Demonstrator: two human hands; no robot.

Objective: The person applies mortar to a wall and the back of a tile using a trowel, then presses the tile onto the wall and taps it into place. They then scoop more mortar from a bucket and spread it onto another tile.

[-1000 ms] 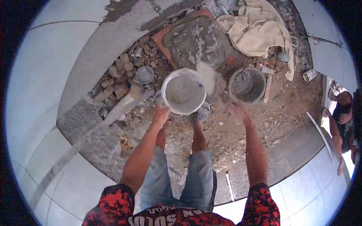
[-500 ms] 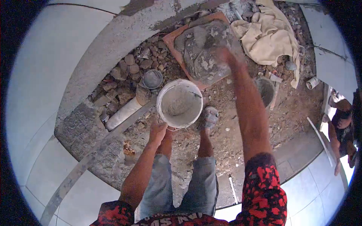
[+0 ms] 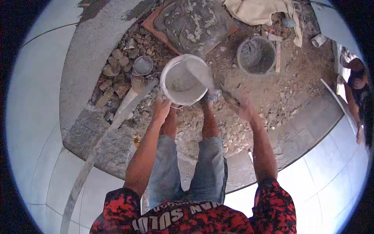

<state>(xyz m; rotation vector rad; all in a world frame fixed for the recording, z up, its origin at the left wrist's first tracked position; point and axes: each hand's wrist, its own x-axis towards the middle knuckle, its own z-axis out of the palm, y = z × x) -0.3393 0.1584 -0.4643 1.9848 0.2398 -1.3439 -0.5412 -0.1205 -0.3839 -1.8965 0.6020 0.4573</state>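
My left hand [image 3: 161, 110] is closed on the near left side of a white bucket [image 3: 163, 86], which is tilted so its inside faces me. Grey cement-like material [image 3: 180, 81] coats or fills the bucket's inside. In my right hand [image 3: 245, 109], somewhat blurred, is the handle of a trowel [image 3: 201, 73]. The trowel's blade reaches over the bucket's right rim. Beyond the bucket, a reddish square board [image 3: 156, 28] carries a spread of wet grey mortar [image 3: 191, 27].
A dark bucket [image 3: 255, 70] with mortar inside stands to the right on the dirt. Rubble [image 3: 117, 64], a small grey container [image 3: 143, 65] and a long grey bar [image 3: 97, 150] lie left. Beige cloth [image 3: 259, 11] is at the back; another person [image 3: 352, 91] is at far right.
My right hand has come back from the mortar on the board to the bucket, bringing the trowel over its rim. The view has shifted; my left hand keeps its hold on the bucket.
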